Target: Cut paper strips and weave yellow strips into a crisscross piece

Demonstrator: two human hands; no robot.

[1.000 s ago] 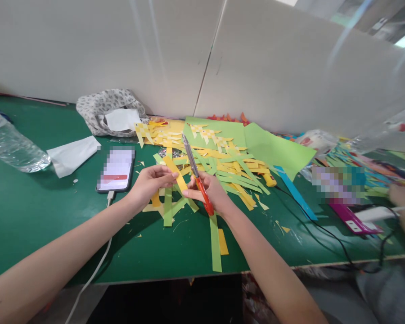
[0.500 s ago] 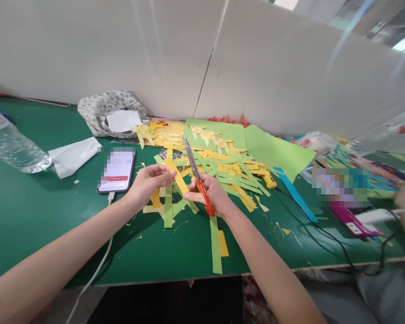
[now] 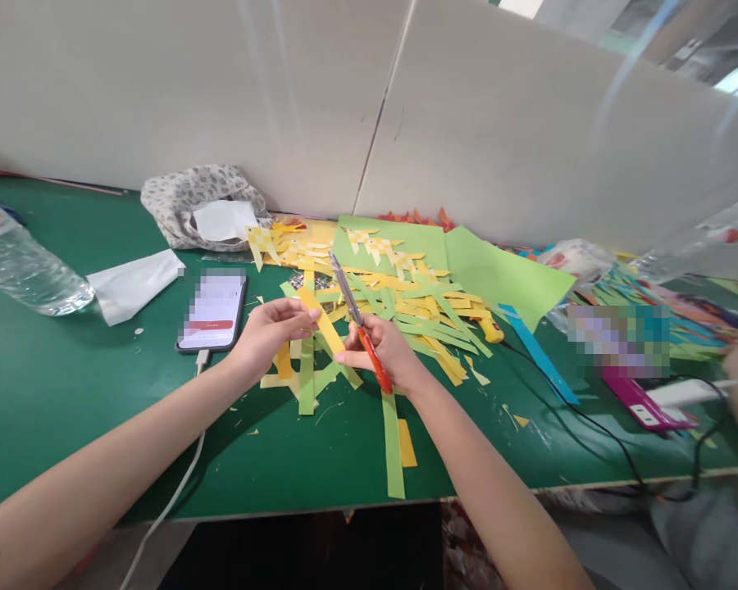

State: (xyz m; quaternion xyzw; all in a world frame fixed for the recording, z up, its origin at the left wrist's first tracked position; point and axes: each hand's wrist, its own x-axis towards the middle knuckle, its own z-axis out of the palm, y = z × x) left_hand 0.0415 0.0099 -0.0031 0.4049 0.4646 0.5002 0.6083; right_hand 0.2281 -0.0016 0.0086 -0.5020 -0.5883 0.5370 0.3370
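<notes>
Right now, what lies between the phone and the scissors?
In the head view, the left hand, the yellow strip it holds, and some loose paper strips.

Green table (image 3: 320, 463); phone (image 3: 215, 303), bottle (image 3: 34, 266), paper strips (image 3: 394, 455) atop

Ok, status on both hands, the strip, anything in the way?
Left hand pinching yellow strip. Right hand gripping red-handled scissors, also touching strip's lower end. Loose paper strips cluttered close by.

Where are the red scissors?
In the head view's middle, the red-handled metal scissors are in the right hand, right of the held yellow paper strip.
</notes>
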